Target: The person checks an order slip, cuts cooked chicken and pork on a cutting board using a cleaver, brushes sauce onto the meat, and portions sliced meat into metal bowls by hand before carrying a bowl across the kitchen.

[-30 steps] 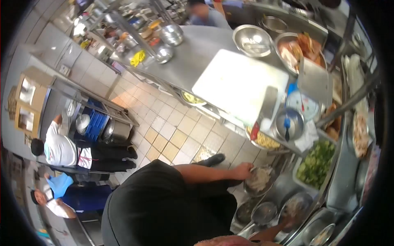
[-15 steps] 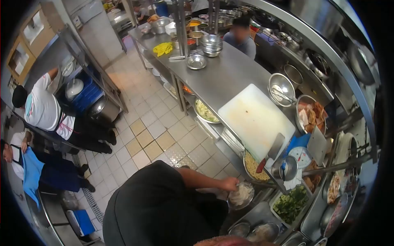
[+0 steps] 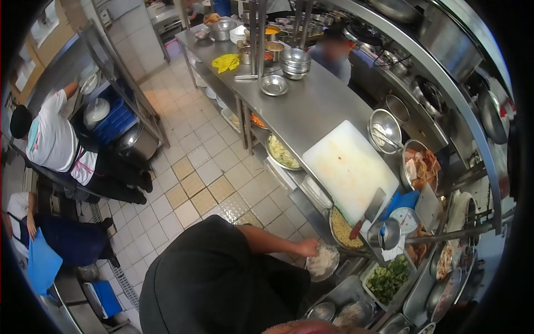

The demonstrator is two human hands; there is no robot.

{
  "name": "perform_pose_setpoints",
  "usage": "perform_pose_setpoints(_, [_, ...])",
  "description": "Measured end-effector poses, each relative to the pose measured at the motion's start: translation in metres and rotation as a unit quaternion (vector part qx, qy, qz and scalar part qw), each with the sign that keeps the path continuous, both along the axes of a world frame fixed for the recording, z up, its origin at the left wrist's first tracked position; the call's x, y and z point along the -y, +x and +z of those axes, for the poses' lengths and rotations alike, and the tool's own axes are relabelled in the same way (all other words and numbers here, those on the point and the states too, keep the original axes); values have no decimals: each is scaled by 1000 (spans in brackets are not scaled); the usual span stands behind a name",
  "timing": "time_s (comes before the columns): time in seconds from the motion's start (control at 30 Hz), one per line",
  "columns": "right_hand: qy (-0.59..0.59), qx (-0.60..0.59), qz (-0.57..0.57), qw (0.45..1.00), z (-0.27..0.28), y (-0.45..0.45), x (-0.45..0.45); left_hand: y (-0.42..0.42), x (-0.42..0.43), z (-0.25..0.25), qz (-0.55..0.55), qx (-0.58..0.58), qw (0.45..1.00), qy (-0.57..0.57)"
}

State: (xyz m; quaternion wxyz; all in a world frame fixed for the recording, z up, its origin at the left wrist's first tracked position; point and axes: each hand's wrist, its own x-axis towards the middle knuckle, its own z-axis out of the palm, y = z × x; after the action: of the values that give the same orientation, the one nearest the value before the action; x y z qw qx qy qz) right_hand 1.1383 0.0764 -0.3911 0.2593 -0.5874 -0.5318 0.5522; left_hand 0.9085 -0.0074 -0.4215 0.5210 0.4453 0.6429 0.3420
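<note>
My left hand [image 3: 306, 247], at the end of a bare forearm coming out of a black sleeve, is closed at the near rim of a metal bowl [image 3: 324, 264]. Pale whitish food lies in this bowl; what exactly it is I cannot make out. Just beyond stands a bowl of pale yellowish noodle-like food [image 3: 342, 229], partly under the counter edge. To the right is a container of chopped green vegetables [image 3: 387, 280]. Two metal bowls, one a bowl with pale contents [image 3: 354, 315], sit below it. My right hand does not show; a blurred patch at the bottom edge is unclear.
A white cutting board [image 3: 351, 167] with a cleaver [image 3: 374, 205] at its corner lies on the steel counter [image 3: 325, 106]. Nearby are a scale [image 3: 404, 219] and a bowl of reddish meat-like pieces [image 3: 420, 167]. Two people stand left; another person [image 3: 332, 55] is behind the counter.
The view has shifted slightly, so the counter sits a little lower and the people at left sit further left. My left hand stays at the bowl's rim.
</note>
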Motion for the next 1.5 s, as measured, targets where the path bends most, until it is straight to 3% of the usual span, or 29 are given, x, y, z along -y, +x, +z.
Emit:
perform_pose_setpoints(0.13, [4,-10,-80,997,-10,43,-16,10,-10,-14,-6,-64,997,35])
perform_pose_setpoints(0.23, [8,-40,-206,978,-26,127,-23,22,-19,-36,-32,-58,996,57])
perform_pose_setpoints(0.27, [10,-54,-253,966,-31,156,-24,32,-21,-56,-14,-73,993,88])
perform_pose_setpoints(0.3, [10,-67,-307,949,-34,185,-20,36,-32,-56,-66,-137,986,74])
perform_pose_setpoints(0.33, [7,-79,-360,929,-36,213,-14,41,-37,-81,-81,-22,996,7])
perform_pose_setpoints(0.37, [6,-96,-413,906,-36,237,-7,51,-41,-29,-2,83,993,-79])
perform_pose_setpoints(0.4, [6,-127,-466,876,-36,257,-2,64,-47,-40,-29,29,998,-36])
perform_pose_setpoints(0.43, [8,-161,-517,841,-35,274,5,73,-56,-38,-23,82,993,-82])
perform_pose_setpoints(0.47, [14,-198,-558,805,-34,286,8,93,-66,23,-5,123,987,-105])
perform_pose_setpoints(0.53, [22,-274,-609,744,-29,302,14,120,-79,-26,-25,118,986,-113])
perform_pose_setpoints(0.6, [24,-369,-626,686,-26,308,18,146,-90,-57,-31,155,981,-111])
perform_pose_setpoints(0.67, [18,-502,-599,624,-25,309,20,174,-105,-48,-55,143,980,-129])
perform_pose_setpoints(0.7, [4,-597,-556,579,-28,308,23,188,-112,-32,-68,135,979,-133])
perform_pose_setpoints(0.77, [-40,-704,-455,544,-23,283,30,211,-120,-26,-84,145,976,-140])
perform_pose_setpoints(0.8, [-2,-566,-532,630,2,254,19,222,-124,-31,-87,158,973,-143])
perform_pose_setpoints(0.93, [-79,-566,-412,710,-8,214,13,250,-133,-42,-120,147,974,-121])
perform_pose_setpoints(0.97, [-91,-486,-418,762,-4,203,7,255,-133,-49,-127,139,974,-123])
perform_pose_setpoints(1.03, [-2,-228,-353,908,-31,206,8,260,-137,-60,-139,121,975,-124])
perform_pose_setpoints(1.07, [44,-90,-304,947,-47,209,9,261,-137,-60,-141,114,976,-120])
perform_pose_setpoints(1.2, [120,221,-240,938,1,201,-3,250,-132,-29,-137,140,973,-125])
perform_pose_setpoints(1.3, [165,149,-265,938,8,205,-7,244,-130,-19,-122,151,973,-125])
perform_pose_setpoints(1.4, [99,29,-298,949,30,199,-8,232,-128,-6,-112,156,973,-129])
perform_pose_setpoints(1.5, [31,-208,-436,875,46,197,-5,212,-128,-10,-115,146,972,-141])
